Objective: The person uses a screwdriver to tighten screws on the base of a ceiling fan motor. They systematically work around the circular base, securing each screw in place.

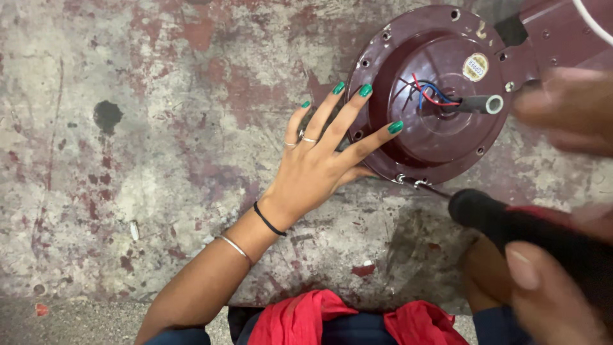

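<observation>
Ceiling fan motor housing (434, 96), maroon and round, lying on the worn concrete floor (159, 128), its shaft (476, 104) and red, blue and black wires (429, 92) uppermost. The left hand (319, 163) rests flat against the housing's left rim, fingers spread, grasping nothing. The right hand (549, 287) is clenched around a screwdriver (517, 227), whose tip meets the housing's lower edge. Another blurred hand (565, 108) hovers near the shaft.

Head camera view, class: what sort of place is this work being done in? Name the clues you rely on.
Probably an informal repair spot on the ground: a worn, paint-stained concrete floor, a maroon ceiling-fan motor housing lying on it under the left hand, and a screwdriver in the right hand.
</observation>
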